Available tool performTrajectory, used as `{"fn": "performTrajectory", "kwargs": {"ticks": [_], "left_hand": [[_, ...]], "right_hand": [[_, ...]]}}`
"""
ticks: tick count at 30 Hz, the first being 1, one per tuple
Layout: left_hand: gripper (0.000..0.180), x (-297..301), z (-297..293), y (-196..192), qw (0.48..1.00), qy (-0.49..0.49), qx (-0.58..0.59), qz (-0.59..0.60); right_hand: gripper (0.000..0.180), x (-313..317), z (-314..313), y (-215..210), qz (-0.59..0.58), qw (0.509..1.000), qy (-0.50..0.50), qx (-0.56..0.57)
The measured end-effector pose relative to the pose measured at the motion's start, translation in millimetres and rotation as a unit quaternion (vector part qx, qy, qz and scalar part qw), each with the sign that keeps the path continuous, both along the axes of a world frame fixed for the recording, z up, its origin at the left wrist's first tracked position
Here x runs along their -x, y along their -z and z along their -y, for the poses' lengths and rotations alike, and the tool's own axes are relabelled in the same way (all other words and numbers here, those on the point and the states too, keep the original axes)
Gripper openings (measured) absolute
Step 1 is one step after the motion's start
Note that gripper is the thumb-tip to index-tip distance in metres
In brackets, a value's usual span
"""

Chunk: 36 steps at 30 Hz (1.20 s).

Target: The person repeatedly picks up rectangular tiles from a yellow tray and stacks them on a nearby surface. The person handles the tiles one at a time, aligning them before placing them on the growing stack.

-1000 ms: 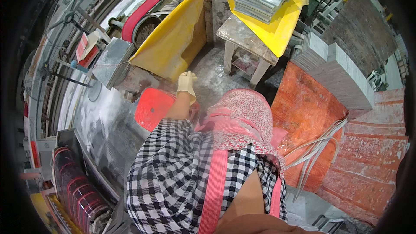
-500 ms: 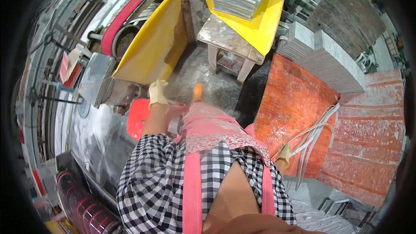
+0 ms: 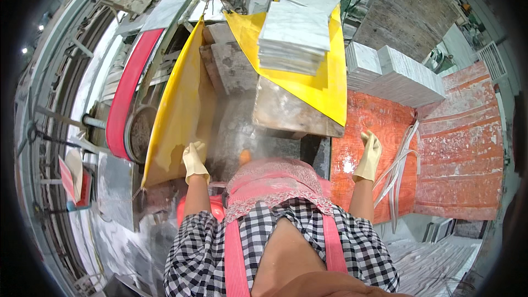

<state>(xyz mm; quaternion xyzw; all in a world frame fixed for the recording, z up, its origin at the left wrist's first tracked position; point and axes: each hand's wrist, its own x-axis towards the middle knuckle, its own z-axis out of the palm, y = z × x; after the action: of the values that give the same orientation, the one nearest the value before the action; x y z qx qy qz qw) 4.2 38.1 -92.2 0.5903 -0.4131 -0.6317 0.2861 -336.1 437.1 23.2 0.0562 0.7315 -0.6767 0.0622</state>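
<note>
Both my hands wear cream rubber gloves and hold nothing that I can see. My left hand [image 3: 195, 161] hangs beside the lower part of a yellow sheet [image 3: 177, 107], fingers loosely bent. Out over an orange board [image 3: 352, 121], my right hand [image 3: 369, 157] is raised with its fingers slightly bent and apart. Ahead, a stack of white-grey marble tiles [image 3: 294, 36] rests on a yellow cover [image 3: 336, 82] laid over a worn table [image 3: 283, 107]. Two more stacks of marble tiles [image 3: 404, 80] stand at the back of the orange board.
Loose white straps [image 3: 397, 173] lie on the orange board at right. A red stool [image 3: 217, 207] sits below my left forearm. Further left runs a machine with a red belt [image 3: 127, 99]. Beside it stands a grey slab [image 3: 117, 190]. Wet floor [image 3: 228, 132] shows ahead.
My right hand has come up and forward from beside the straps. My left hand has shifted slightly down in view. The tile stack and table now appear nearer.
</note>
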Motion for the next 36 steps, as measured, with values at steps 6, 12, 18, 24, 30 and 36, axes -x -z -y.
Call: {"fn": "performTrajectory", "kwargs": {"ticks": [6,12,18,24,30,36], "left_hand": [[0.035,47.1,92.2,11.4,0.998,0.058,0.022,-0.028],[0.03,126.7,129.1,-0.2,0.978,0.125,0.012,-0.164],[0.03,175.5,128.6,-1.9,0.972,0.17,-0.027,-0.161],[0.034,155.1,144.7,14.5,0.971,0.185,-0.021,-0.153],[0.047,93.3,146.5,-2.9,0.992,0.112,-0.025,-0.053],[0.049,63.6,126.0,-2.6,0.989,0.144,0.014,-0.013]], "right_hand": [[0.037,18.7,113.2,-29.3,-0.056,0.998,-0.036,0.002],[0.039,38.7,143.7,5.4,-0.093,0.976,-0.07,-0.182],[0.047,34.2,151.9,27.7,-0.255,0.899,-0.09,-0.345],[0.055,30.8,155.7,36.1,-0.297,0.848,-0.09,-0.429],[0.049,28.4,161.2,53.9,-0.377,0.804,-0.062,-0.455],[0.044,25.4,159.8,52.4,-0.395,0.814,-0.05,-0.423]]}}
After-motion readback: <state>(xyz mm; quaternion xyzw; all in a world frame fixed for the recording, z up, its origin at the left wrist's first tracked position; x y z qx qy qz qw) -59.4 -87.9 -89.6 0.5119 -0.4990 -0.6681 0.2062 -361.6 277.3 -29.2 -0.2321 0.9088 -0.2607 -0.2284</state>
